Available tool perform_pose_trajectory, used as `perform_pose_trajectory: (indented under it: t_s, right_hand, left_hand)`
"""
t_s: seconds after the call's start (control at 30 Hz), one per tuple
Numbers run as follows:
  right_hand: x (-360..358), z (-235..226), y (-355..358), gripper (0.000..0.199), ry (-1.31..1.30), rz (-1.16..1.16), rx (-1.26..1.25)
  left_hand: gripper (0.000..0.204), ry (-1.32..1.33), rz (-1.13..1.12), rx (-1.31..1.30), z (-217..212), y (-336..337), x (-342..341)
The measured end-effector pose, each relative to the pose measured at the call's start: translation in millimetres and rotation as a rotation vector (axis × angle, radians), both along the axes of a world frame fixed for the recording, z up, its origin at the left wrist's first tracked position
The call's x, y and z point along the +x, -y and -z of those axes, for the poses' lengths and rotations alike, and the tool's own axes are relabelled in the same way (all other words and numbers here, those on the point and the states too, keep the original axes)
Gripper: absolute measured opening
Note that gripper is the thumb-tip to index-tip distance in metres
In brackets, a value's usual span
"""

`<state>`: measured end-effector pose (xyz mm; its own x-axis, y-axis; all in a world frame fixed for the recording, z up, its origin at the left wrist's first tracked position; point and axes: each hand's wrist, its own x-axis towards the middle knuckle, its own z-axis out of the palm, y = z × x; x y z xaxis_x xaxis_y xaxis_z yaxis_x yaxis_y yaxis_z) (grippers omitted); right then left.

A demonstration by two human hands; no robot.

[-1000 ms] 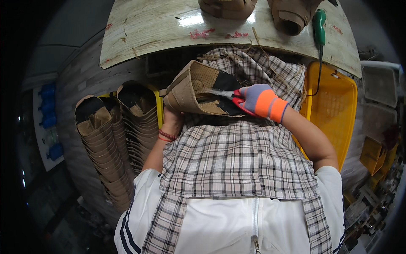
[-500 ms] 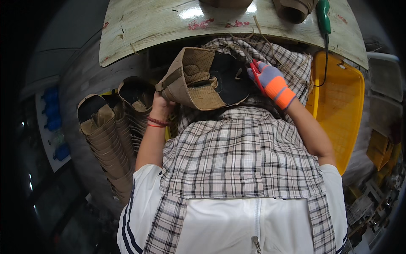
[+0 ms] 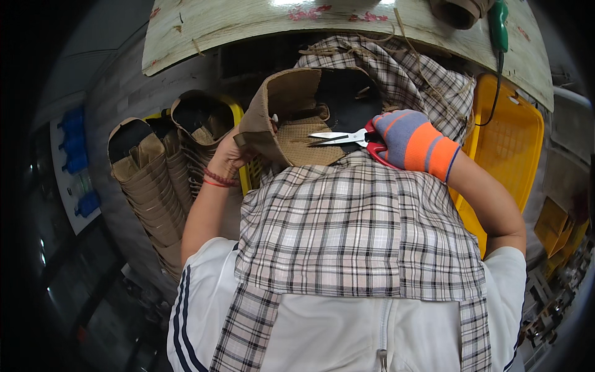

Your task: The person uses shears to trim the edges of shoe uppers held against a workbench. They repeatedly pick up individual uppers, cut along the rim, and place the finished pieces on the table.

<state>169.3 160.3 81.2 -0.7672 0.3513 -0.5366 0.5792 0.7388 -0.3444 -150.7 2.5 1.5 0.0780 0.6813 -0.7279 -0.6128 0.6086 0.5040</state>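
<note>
A tan and black piece like a boot upper [image 3: 288, 90] lies above my lap with its hollow inside turned up. My left hand [image 3: 227, 154], bare with red bracelets at the wrist, is closed on its left edge; some of its fingers are hidden behind the tan wall. My right hand [image 3: 414, 141], in a grey and orange glove, grips red-handled scissors [image 3: 338, 137]. Their blades are slightly apart and point left, over the lower right part of the upper's opening. Whether they touch the material I cannot tell.
Nested tan uppers [image 3: 152, 192] stand in long stacks at my left, beside a yellow basket [image 3: 238, 115]. A pale table [image 3: 248, 25] spans the front, with a green corded tool [image 3: 498, 28] and a rolled tan piece [image 3: 460, 13]. At right stands a yellow bin [image 3: 514, 149].
My right hand has drawn the scissors back toward me, so the blades now show over the upper's opening. The upper has tipped slightly; my left hand still holds its left edge.
</note>
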Motion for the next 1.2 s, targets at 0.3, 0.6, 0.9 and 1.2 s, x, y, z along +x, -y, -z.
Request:
perform_pose_trajectory:
  t_s: [0.3,0.6,0.9,1.2]
  right_hand:
    - [-14,-7,3,0.029,-0.055,-0.053,0.06]
    - [3,-9,-3,0.029,-0.077,0.089,0.173]
    - [-4,-3,-6,0.027,-0.116,0.049,0.141]
    - [-42,-5,-2,0.029,-0.342,0.006,0.275]
  left_hand:
    - [0.042,0.031,0.012,0.063,4,7,-1]
    - [0.041,0.121,-0.037,0.105,2,10,-1]
    - [0.036,0.058,-0.068,-0.004,2,9,2]
    - [0.03,0.117,-0.082,-0.053,10,7,8]
